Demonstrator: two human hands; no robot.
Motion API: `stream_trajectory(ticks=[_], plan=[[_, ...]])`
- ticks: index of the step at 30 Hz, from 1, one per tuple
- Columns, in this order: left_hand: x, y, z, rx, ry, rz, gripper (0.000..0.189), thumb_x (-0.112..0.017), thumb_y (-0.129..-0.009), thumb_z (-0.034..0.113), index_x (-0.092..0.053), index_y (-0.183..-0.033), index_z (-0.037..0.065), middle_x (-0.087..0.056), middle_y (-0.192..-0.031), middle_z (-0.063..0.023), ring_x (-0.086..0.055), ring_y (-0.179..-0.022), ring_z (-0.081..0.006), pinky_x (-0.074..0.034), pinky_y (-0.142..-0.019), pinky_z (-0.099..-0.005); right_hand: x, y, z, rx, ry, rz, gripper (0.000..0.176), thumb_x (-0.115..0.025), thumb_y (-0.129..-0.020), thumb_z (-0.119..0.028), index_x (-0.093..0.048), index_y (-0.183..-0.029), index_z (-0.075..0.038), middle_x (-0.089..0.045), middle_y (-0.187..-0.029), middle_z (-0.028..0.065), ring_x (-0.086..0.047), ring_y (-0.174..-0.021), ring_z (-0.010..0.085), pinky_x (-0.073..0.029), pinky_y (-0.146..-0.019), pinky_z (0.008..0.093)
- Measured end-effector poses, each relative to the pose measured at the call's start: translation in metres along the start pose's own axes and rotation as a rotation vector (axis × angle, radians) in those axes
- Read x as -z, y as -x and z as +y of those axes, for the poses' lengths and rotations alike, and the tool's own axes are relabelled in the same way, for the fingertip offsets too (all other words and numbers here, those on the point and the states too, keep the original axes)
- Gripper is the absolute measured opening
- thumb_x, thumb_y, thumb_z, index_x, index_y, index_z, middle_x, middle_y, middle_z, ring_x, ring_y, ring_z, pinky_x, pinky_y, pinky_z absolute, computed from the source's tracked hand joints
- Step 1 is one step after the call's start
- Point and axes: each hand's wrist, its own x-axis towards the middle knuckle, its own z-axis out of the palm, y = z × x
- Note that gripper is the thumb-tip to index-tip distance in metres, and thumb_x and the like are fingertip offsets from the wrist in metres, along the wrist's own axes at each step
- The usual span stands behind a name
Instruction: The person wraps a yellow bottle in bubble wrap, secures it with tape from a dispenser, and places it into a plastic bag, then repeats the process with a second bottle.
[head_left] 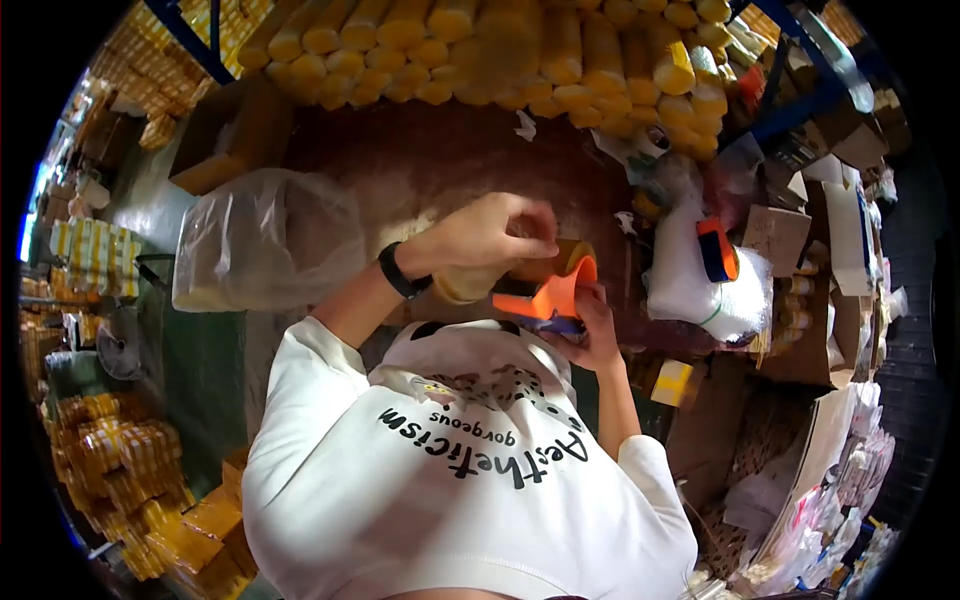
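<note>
My right hand (592, 328) grips an orange tape dispenser (570, 290) with a dark blue part at its lower side. A brownish-yellow tape roll (570, 248) shows at its upper end. Just to the left is my left hand (505, 228), with a black band on its wrist. Its fingers are curled together; whether anything is between them I cannot make out. Below the left hand and wrist lies a pale yellowish rounded thing (465, 284), partly hidden by the forearm.
Yellow wrapped rolls (400, 50) are stacked along the back of the reddish-brown table (440, 135). A clear plastic bag (265, 240) and a cardboard box (235, 135) stand left. Right are a bubble-wrap roll (690, 260), another orange tape dispenser (717, 250) on it, and several boxes.
</note>
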Motion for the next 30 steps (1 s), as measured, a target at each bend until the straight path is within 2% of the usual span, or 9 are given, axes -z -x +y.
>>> stream_trajectory(ticks=[5, 14, 17, 21, 24, 25, 27, 28, 30], plan=[[0.012, -0.005, 0.001, 0.14, 0.128, -0.371, 0.043, -0.068, -0.083, 0.029, -0.058, -0.115, 0.002, -0.064, -0.102, -0.0064, -0.056, -0.097, -0.0146, -0.043, -0.088, -0.0287, 0.007, 0.012, 0.003, 0.039, 0.097, 0.0, 0.049, -0.077, -0.053, -0.013, -0.06, -0.099, -0.006, -0.062, -0.092, 0.0089, -0.055, -0.091, 0.0336, -0.037, -0.089, 0.0407], [0.007, -0.015, 0.009, 0.185, 0.016, -0.631, 0.037, -0.07, -0.08, 0.023, -0.062, -0.109, 0.001, -0.065, -0.1, -0.0069, -0.059, -0.088, -0.013, -0.046, -0.079, -0.0262, 0.035, 0.006, -0.011, 0.103, 0.3, -0.071, 0.039, -0.072, -0.05, -0.011, -0.059, -0.087, -0.006, -0.063, -0.091, 0.0114, -0.061, -0.089, 0.0312, -0.039, -0.091, 0.0392], [0.004, -0.009, 0.018, 0.096, 0.025, -0.524, 0.023, -0.066, -0.083, 0.015, -0.063, -0.1, 0.0, -0.064, -0.091, -0.0044, -0.058, -0.083, -0.0104, -0.046, -0.075, -0.0242, 0.043, 0.002, -0.02, 0.098, 0.313, -0.083, 0.038, -0.072, -0.052, -0.015, -0.058, -0.086, -0.004, -0.062, -0.089, 0.0139, -0.06, -0.084, 0.0337, -0.041, -0.088, 0.0406], [0.02, 0.002, 0.049, -0.098, 0.276, 0.066, 0.005, -0.062, -0.084, 0.005, -0.059, -0.085, 0.001, -0.057, -0.079, 0.0006, -0.055, -0.077, -0.0066, -0.044, -0.068, -0.0201, 0.051, 0.002, -0.038, -0.057, 0.112, -0.014, 0.053, -0.07, -0.057, -0.021, -0.058, -0.102, 0.005, -0.063, -0.093, 0.0172, -0.061, -0.086, 0.0293, -0.048, -0.073, 0.035], [0.038, 0.0, 0.061, -0.072, 0.161, 0.122, 0.008, -0.062, -0.085, 0.01, -0.059, -0.084, 0.003, -0.058, -0.079, 0.0015, -0.053, -0.075, -0.0056, -0.043, -0.067, -0.0197, 0.052, 0.003, -0.065, -0.332, -0.364, -0.036, 0.045, -0.071, -0.061, -0.021, -0.057, -0.097, 0.004, -0.057, -0.072, 0.0121, -0.055, -0.061, 0.0255, -0.045, -0.061, 0.03], [0.044, -0.002, 0.058, -0.048, 0.145, 0.15, 0.01, -0.062, -0.086, 0.012, -0.059, -0.084, 0.003, -0.058, -0.08, 0.0012, -0.053, -0.075, -0.0056, -0.043, -0.067, -0.02, 0.051, -0.002, -0.081, -0.431, -0.498, 0.011, 0.043, -0.07, -0.067, -0.02, -0.057, -0.1, 0.006, -0.06, -0.075, 0.0098, -0.056, -0.059, 0.0166, -0.044, -0.059, 0.0238], [0.062, -0.002, 0.047, 0.079, 0.185, 0.303, 0.017, -0.06, -0.088, 0.02, -0.06, -0.087, 0.003, -0.06, -0.082, 0.0005, -0.054, -0.074, -0.0063, -0.045, -0.069, -0.0215, 0.046, 0.002, -0.095, -0.657, -0.697, 0.076, 0.041, -0.069, -0.071, -0.018, -0.058, -0.102, 0.006, -0.063, -0.078, 0.009, -0.058, -0.061, 0.0155, -0.046, -0.06, 0.0231], [0.084, -0.004, 0.024, -0.103, 0.152, 0.332, 0.016, -0.059, -0.088, 0.02, -0.061, -0.089, 0.004, -0.061, -0.084, -0.0008, -0.055, -0.075, -0.0083, -0.046, -0.07, -0.0225, 0.044, 0.003, -0.101, -0.769, -0.794, 0.113, 0.039, -0.068, -0.072, -0.017, -0.058, -0.103, 0.006, -0.064, -0.08, 0.0086, -0.059, -0.062, 0.0149, -0.046, -0.061, 0.0227], [0.118, -0.004, -0.007, 0.244, 0.131, 0.367, 0.017, -0.058, -0.088, 0.02, -0.062, -0.087, 0.004, -0.061, -0.087, -0.0027, -0.057, -0.078, -0.0111, -0.047, -0.072, -0.025, 0.039, 0.001, -0.111, -0.974, -0.956, 0.157, 0.035, -0.065, -0.078, -0.015, -0.057, -0.106, 0.004, -0.064, -0.085, 0.0092, -0.062, -0.066, 0.0168, -0.05, -0.064, 0.0251]])
